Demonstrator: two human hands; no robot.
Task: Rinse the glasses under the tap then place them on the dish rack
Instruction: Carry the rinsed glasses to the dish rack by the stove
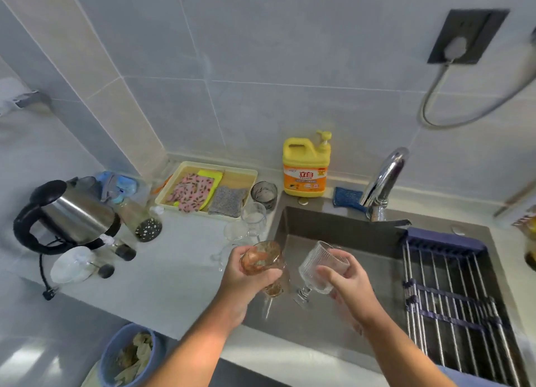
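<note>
1. Amber stemmed glass (262,259) sits in my left hand (246,273), fingers curled round its bowl, over the left edge of the sink (333,227)
2. My right hand (345,276) grips the clear ribbed glass (322,267) by its bowl, tilted, foot down, above the basin
3. Both glasses are close together, left of the dish rack (452,293) and nearer than the tap (383,180)
4. One clear wine glass (253,215) stands on the counter, just left of the sink

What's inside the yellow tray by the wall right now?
The yellow tray holds a pink patterned cloth, a yellow-green cloth partly under it, and a grey speckled cloth. Anything beneath them is covered, so I cannot tell.
</note>
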